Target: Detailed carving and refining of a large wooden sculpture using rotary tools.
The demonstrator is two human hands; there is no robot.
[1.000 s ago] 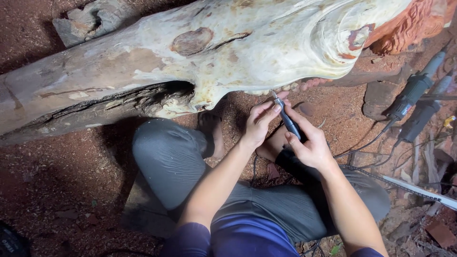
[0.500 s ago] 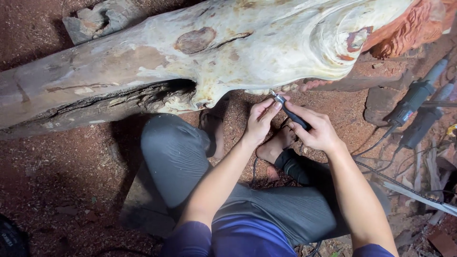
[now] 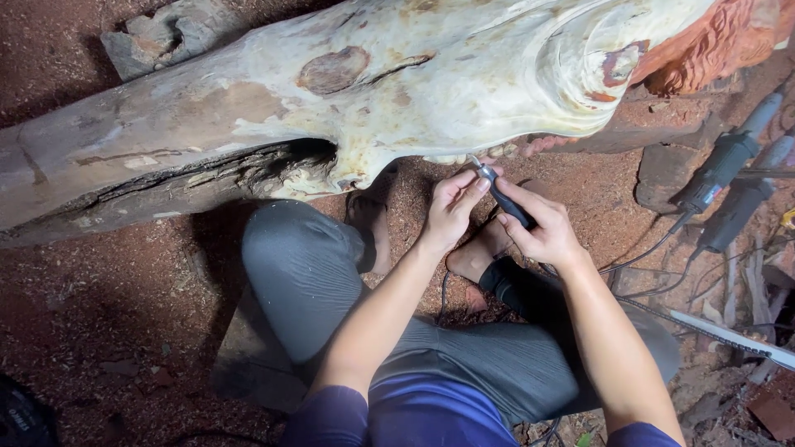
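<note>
From the head camera, looking down: the person sits on the ground [image 3: 108, 331], red with sawdust, legs folded under a big pale log [image 3: 348, 108] that lies slantwise across the top of the view. Sitting this low puts the log's lower edge within easy reach of both hands.

The right hand [image 3: 542, 228] wraps a slim black carving tool [image 3: 501, 194] like a pen, fingers clamped along its body, with the metal tip aimed up at the underside of the log, where small notched shapes show along the rim. The left hand [image 3: 451, 207] closes in from the other side, its fingers pinched together on the front end of the tool just behind the tip; that looks like a steadying grip, to keep the point from wandering on the wood. A cord runs back from the tool past a bare foot [image 3: 476, 252].

To the right, well apart from the hands, two larger grinders [image 3: 720, 186] lie side by side on the ground with cables trailing.
</note>
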